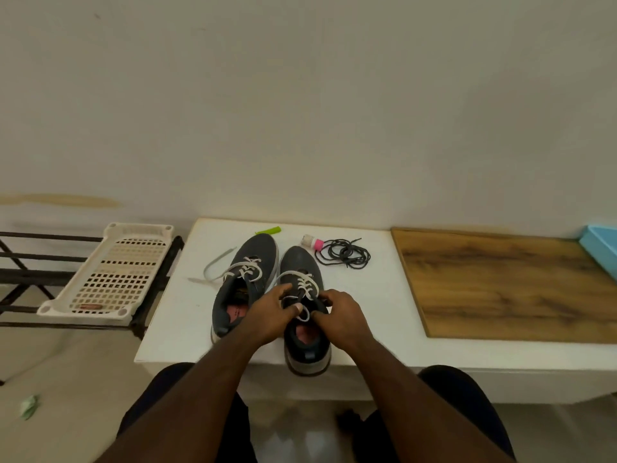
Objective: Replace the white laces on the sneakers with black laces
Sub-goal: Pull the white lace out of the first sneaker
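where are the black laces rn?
Head view: the coiled black laces lie on the white tabletop, far right of the right grey sneaker, beside a pink-capped small bottle.

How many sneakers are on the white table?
2. The left sneaker lies flat on the white table, its white lace loose. The right sneaker lies beside it, heel over the table's edge, both hands at its lace.

A single head-worn camera looks forward and down from above the seated person's lap, facing the wall [300,95]. It sits close over the near edge of the white table [173,312], wide-angled.
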The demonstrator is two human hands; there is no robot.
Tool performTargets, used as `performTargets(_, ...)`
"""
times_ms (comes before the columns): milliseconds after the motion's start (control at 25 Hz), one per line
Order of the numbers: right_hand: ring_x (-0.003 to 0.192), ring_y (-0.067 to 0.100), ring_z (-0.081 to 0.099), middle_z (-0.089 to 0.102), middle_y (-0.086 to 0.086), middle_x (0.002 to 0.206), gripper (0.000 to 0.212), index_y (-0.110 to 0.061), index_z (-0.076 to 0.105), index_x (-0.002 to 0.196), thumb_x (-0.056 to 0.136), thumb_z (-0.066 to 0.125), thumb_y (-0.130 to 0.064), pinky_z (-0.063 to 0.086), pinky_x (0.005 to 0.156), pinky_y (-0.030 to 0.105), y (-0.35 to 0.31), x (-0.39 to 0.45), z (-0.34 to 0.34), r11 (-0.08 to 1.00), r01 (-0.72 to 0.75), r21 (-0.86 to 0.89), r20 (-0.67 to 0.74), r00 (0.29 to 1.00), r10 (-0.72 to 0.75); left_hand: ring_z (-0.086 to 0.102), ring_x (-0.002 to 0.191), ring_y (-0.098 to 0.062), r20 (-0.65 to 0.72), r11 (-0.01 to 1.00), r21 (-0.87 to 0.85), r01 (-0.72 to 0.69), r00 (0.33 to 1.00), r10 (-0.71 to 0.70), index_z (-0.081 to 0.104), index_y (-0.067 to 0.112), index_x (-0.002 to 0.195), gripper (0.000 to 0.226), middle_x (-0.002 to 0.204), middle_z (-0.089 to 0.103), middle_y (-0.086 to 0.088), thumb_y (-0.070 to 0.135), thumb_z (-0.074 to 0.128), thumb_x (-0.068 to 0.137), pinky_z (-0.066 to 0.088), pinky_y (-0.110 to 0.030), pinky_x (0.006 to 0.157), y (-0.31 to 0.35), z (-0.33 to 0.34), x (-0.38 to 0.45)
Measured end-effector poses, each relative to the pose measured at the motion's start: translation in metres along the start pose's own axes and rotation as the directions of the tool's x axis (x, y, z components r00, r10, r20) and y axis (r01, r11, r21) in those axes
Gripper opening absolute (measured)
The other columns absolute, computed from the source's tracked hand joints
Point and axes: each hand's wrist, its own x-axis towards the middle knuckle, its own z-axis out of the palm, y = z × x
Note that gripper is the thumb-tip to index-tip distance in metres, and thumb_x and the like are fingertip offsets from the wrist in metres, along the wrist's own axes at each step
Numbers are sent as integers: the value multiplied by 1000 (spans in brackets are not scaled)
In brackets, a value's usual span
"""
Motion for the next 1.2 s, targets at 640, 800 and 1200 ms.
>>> performTargets(640,73,7,56,62,-8,84,33,-22,59,97,72,81,-25,47,64,27,12,59,-12,971,-84,223,82,994,67,59,90,-2,-148,932,175,-319,927,345,62,27,81,23,88,64,11,6,70,79,43,-14,81,15,12,75)
performTargets(800,69,11,50,57,-3,79,45,-21,55,96,68,88,-32,43,61,28,14,69,-9,958,-127,258,159,983,88,72,87,-20,-178,954,-270,-131,980,85,63,16,90,13,88,74,-5,4,69,89,56,-32,75,18,-4,81)
performTargets(1200,62,13,59,67,8,81,25,-12,65,108,88,63,4,48,56,26,0,87,-29,571,-159,805,61,980,187,67,88,-4,14,959,89,-268,963,268,68,29,88,12,89,72,12,20,65,94,52,-23,81,24,-15,82)
